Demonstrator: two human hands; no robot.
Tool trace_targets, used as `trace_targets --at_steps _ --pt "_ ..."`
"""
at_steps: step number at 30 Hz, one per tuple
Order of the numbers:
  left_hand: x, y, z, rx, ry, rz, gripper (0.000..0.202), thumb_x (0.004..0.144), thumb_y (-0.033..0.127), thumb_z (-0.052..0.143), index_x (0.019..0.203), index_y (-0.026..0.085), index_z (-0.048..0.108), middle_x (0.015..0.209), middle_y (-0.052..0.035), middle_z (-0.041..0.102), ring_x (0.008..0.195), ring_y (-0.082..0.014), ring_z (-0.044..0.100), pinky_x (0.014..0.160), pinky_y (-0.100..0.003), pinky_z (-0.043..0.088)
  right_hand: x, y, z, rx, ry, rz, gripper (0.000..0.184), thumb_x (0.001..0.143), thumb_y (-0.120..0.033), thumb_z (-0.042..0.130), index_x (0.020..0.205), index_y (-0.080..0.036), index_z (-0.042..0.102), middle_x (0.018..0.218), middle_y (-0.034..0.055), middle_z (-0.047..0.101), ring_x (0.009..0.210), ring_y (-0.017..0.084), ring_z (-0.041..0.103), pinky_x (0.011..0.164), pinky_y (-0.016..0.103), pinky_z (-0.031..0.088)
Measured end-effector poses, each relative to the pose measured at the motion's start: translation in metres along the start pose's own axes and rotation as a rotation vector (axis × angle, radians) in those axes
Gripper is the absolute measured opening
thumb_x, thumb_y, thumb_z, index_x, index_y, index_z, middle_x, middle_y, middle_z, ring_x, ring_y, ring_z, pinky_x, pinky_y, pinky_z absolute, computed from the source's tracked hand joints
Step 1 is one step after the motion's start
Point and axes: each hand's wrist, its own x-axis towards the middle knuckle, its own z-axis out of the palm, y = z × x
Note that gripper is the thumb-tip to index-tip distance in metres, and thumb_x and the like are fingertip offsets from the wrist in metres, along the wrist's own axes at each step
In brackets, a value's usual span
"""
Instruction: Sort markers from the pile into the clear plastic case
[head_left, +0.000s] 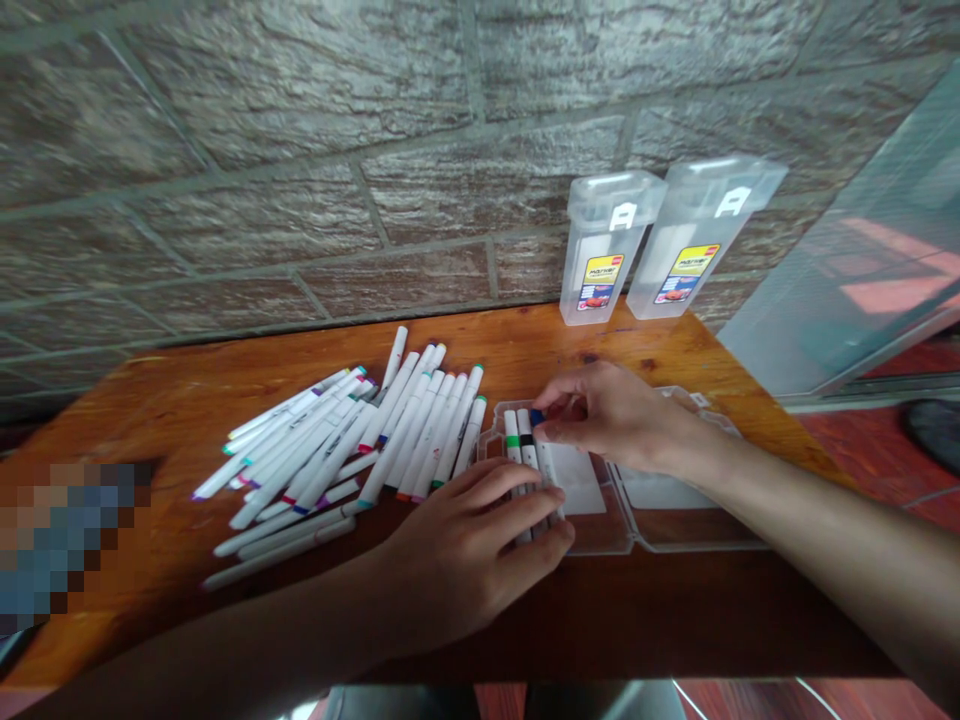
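A clear plastic marker case (619, 535) lies unfolded on the table, its lid half to the right. Inside its left half are a green-banded marker (512, 428) and a black-banded marker (525, 428), side by side. My right hand (600, 415) pinches the blue end of a third white marker (546, 460), beside the black-banded one. My left hand (487, 535) rests across the lower part of these markers, fingers stretched out and slightly spread, hiding some of their length. Left of the case lies a loose pile of white markers (330, 440) with variously coloured ends.
Two closed translucent marker boxes (592, 250) with yellow labels stand at the table's back, against the stone wall (420, 220). At the left table edge is a pixelated patch. A glass panel (847, 260) rises to the right, above a red tiled floor (847, 455).
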Motion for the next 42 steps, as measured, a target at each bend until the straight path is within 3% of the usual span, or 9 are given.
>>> trace_targets --at_steps 11,27,32,37,42 --pt "0.002 0.002 -0.001 0.011 0.006 0.028 0.020 0.096 0.015 0.065 0.114 0.013 0.072 0.118 -0.0068 0.075 0.116 -0.0257 0.059 0.106 -0.045 0.052 0.000 0.002 0.001 0.028 -0.035 0.010 0.012 0.081 -0.024 0.077 0.088 -0.015 0.079 0.063 -0.0002 0.070 0.054 0.012 0.059 0.050 0.023 0.041" --pt "0.003 0.002 0.004 -0.004 0.044 0.023 0.018 0.096 0.016 0.060 0.109 0.011 0.071 0.117 -0.0099 0.073 0.114 -0.0259 0.059 0.108 -0.041 0.048 -0.002 0.007 0.002 0.143 -0.070 0.026 0.017 0.082 -0.030 0.076 0.091 -0.016 0.075 0.067 -0.0002 0.068 0.046 0.009 0.053 0.041 0.021 0.039" --pt "0.003 0.001 0.003 -0.015 -0.002 0.030 0.020 0.098 0.023 0.056 0.106 0.013 0.070 0.118 -0.0115 0.071 0.116 -0.0252 0.059 0.108 -0.039 0.048 -0.003 0.003 -0.001 0.193 -0.107 0.124 0.031 0.083 -0.042 0.075 0.099 -0.015 0.074 0.065 0.0000 0.066 0.045 0.011 0.055 0.036 0.020 0.042" --pt "0.002 -0.004 -0.001 -0.010 -0.002 0.016 0.036 0.102 0.044 0.051 0.111 0.014 0.069 0.122 -0.0148 0.068 0.114 -0.0261 0.062 0.104 -0.040 0.050 -0.008 0.001 -0.008 0.220 -0.094 0.093 0.048 0.085 -0.051 0.075 0.114 -0.013 0.072 0.071 0.0035 0.070 0.048 0.013 0.061 0.042 0.024 0.050" --pt "0.000 -0.013 -0.007 0.018 0.055 -0.036 0.037 0.103 0.043 0.048 0.114 0.015 0.070 0.116 -0.0130 0.068 0.103 -0.0235 0.065 0.097 -0.038 0.052 -0.006 -0.005 -0.022 0.255 -0.011 0.082 0.056 0.080 -0.059 0.078 0.113 -0.014 0.072 0.066 0.0038 0.069 0.052 0.017 0.065 0.049 0.028 0.054"
